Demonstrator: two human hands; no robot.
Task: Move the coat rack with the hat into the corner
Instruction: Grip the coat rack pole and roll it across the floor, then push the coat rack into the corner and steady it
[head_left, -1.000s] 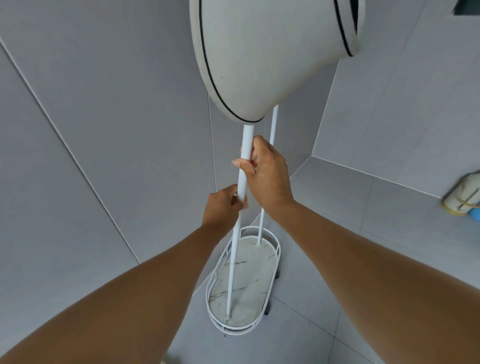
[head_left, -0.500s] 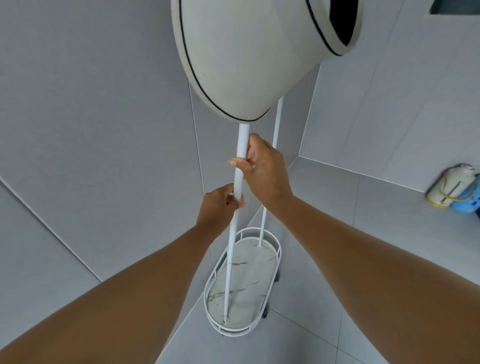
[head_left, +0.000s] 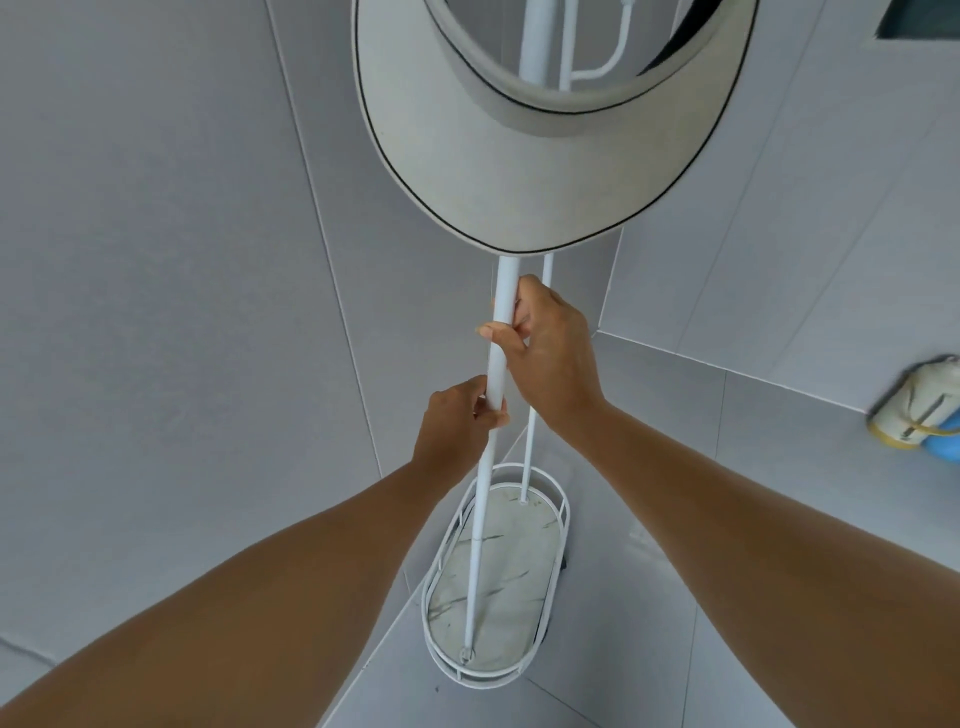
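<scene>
A white coat rack (head_left: 480, 519) rises from an oval, marble-patterned base (head_left: 498, 577) with a wire rail, close to the left wall. Its thick front pole and a thin second pole run up under a cream wide-brimmed hat (head_left: 519, 171) with dark edging, which hangs at the top and hides the rack's upper part. My right hand (head_left: 545, 353) is wrapped around the thick pole just below the hat's brim. My left hand (head_left: 457, 426) grips the same pole a little lower. The room's corner lies just beyond the rack, behind my right hand.
Grey tiled walls stand at the left and at the back right, meeting in the corner behind the rack. On the grey floor at the right edge lie a cream bottle with a strap (head_left: 919, 405) and a blue object (head_left: 948, 439) beside it.
The view has tilted upward, so the hat's underside and inner opening now show. The rack base sits slightly more to the right in view. Both hands keep their grip on the pole.
</scene>
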